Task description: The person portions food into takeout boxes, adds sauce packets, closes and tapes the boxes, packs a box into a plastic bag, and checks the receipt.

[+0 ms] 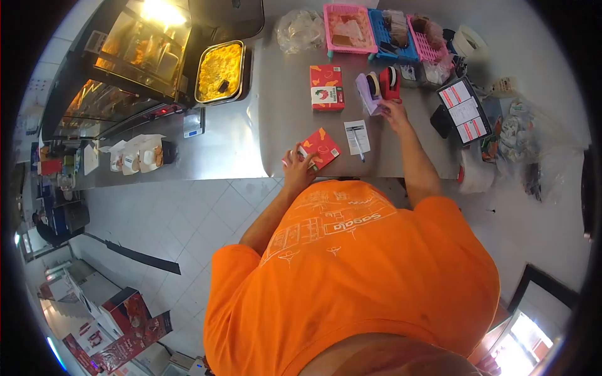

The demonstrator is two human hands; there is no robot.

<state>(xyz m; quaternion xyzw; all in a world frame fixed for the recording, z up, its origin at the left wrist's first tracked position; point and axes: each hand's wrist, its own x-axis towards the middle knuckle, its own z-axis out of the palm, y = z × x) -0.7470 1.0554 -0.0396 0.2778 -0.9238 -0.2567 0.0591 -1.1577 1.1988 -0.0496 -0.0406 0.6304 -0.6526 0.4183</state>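
Observation:
My left hand [300, 164] rests on a red box [322, 149] near the counter's front edge, its fingers spread over the box's left side. My right hand [395, 116] reaches to the purple tape dispenser [365, 93], fingertips at its near end; whether they grip it is too small to tell. A red tape dispenser [389, 83] stands just right of the purple one. Between my hands lies a white paper slip [351, 133] with a pen [358, 145] on it. Another red box [327, 81] lies farther back.
On the steel counter [282, 94] stand a tray of yellow food [219, 72], pink [350, 44] and blue baskets [395, 50], and a tablet [464, 111] at the right. A lit display case [141, 50], a small scale [194, 123] and open cartons [139, 153] are at the left.

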